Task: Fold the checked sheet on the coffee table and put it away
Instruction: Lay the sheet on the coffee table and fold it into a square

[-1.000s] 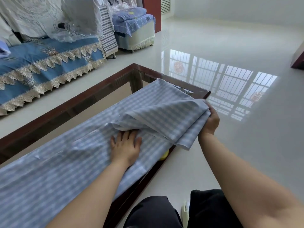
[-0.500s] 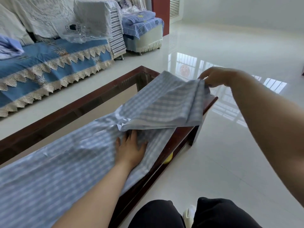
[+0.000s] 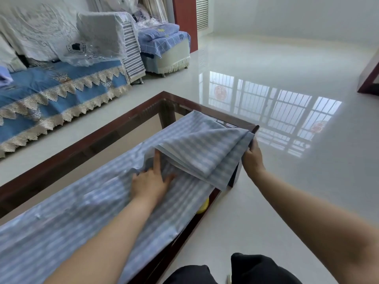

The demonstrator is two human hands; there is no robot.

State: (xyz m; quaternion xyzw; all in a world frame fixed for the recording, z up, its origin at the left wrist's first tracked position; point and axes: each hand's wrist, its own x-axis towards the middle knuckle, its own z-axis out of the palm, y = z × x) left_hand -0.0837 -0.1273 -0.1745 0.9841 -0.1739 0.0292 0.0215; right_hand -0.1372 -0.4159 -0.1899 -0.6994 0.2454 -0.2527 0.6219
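A single glossy pale floor (image 3: 287, 64) fills the right and upper part of the frame, mirroring a barred window with two round red emblems whose writing is too blurred to read. Along the upper left runs one sofa (image 3: 61, 93) under a blue cover with a cream lace edge, carrying a heap of white lace and plastic-wrapped fabric; a dark crest-like mark on the plastic cannot be read. Right of it stands one footstool (image 3: 170, 56) draped in blue checked cloth. One coffee table (image 3: 86, 144) with a dark wooden frame and a glass top runs from the lower left toward the centre. One checked sheet (image 3: 67, 218), blue-grey and white, lies along the table's near side as a long strip, its long axis going from the lower left corner up toward the frame's centre, with its far end doubled back in several layers. Two hands are in view: the left hand (image 3: 150, 182) lies on the strip, fingers straight and spread, the forefinger reaching under the folded layers; the right hand (image 3: 253, 158) pinches the folded end's right corner at the table's end. One small yellow object (image 3: 203, 207) peeks out below the sheet's near edge
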